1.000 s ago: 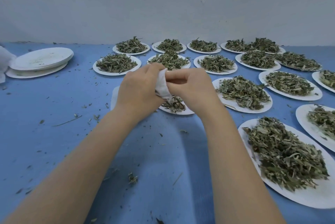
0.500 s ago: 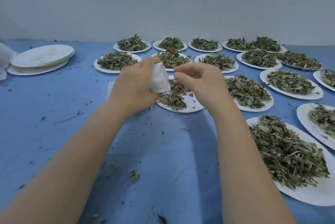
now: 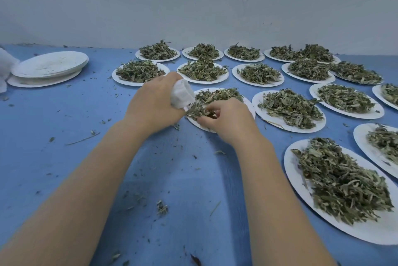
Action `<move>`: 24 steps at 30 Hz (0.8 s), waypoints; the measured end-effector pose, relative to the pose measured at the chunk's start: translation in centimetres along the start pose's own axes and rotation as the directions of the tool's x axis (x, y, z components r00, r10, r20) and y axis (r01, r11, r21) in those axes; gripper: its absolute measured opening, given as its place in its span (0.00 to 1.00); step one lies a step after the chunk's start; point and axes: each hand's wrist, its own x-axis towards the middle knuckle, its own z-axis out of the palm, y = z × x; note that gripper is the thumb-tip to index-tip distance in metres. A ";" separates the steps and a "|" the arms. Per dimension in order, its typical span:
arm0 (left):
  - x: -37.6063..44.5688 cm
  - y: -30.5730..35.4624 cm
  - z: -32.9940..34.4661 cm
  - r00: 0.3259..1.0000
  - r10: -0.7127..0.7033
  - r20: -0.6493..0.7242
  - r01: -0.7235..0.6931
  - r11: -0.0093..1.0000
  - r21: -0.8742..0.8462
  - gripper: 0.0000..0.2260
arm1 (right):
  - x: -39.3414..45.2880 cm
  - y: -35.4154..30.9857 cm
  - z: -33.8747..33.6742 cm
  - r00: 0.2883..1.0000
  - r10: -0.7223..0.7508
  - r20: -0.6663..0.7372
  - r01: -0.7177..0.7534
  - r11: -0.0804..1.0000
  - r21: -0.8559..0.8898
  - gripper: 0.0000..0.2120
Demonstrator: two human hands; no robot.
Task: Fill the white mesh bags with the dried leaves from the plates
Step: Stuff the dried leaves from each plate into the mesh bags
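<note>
Left hand (image 3: 154, 104) holds one white bag (image 3: 182, 93) just above the near-left rim of the working plate (image 3: 249, 104), mid-table; grip closed round the bag's body, mouth turned right toward the leaves; right hand (image 3: 228, 121) rests in the leaves (image 3: 217, 95) on that plate, fingers curled and pinching up a tuft at the bag's mouth.

Handling, as judged: bag looks thin, soft and near weightless, collapses unless held; best taken at the mouth hem, fingers spreading it open, rather than round the middle where a squeeze shuts it; leaves look dry, light and brittle, likely to crumble and shed; the crumbs scattered over the blue table (image 3: 64, 158) suggest so; small loose pinches seem better than a hard fistful, fed in close over the plate so that spill falls back on it.

Count: one bag in hand; a white bundle (image 3: 5, 67) at the far-left edge may be more bags, cannot tell; plates with leaves, about fifteen in view including the working one, those along the right edge cut off and two at the far right overlapping, so the tally is rough; empty plates (image 3: 49, 67) stacked at far left, at least three, exact number unclear.
</note>
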 end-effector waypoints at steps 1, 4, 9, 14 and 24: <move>0.0 0.0 0.0 1.000 -0.006 0.001 0.006 1.000 -0.005 0.21 | 0.0 0.0 0.1 1.000 -0.016 -0.011 0.016 1.000 0.013 0.14; 0.0 0.0 -0.2 1.000 -0.020 -0.012 0.020 1.000 0.013 0.22 | 0.2 0.1 0.1 0.999 -0.046 -0.028 0.046 0.999 -0.003 0.08; 0.1 0.2 0.2 1.000 0.026 0.018 -0.029 0.982 0.185 0.21 | 0.4 0.4 -0.2 0.994 -0.039 -0.102 0.044 0.998 0.050 0.10; 0.1 0.9 0.7 0.993 0.096 0.062 -0.108 0.963 0.246 0.22 | 0.5 0.4 -1.2 0.963 -0.094 -0.255 0.106 0.994 0.033 0.11; 1.8 2.9 1.8 0.957 0.241 0.162 -0.284 0.888 0.360 0.19 | 0.4 -0.2 -1.2 0.939 -0.259 -0.228 0.269 0.963 0.010 0.05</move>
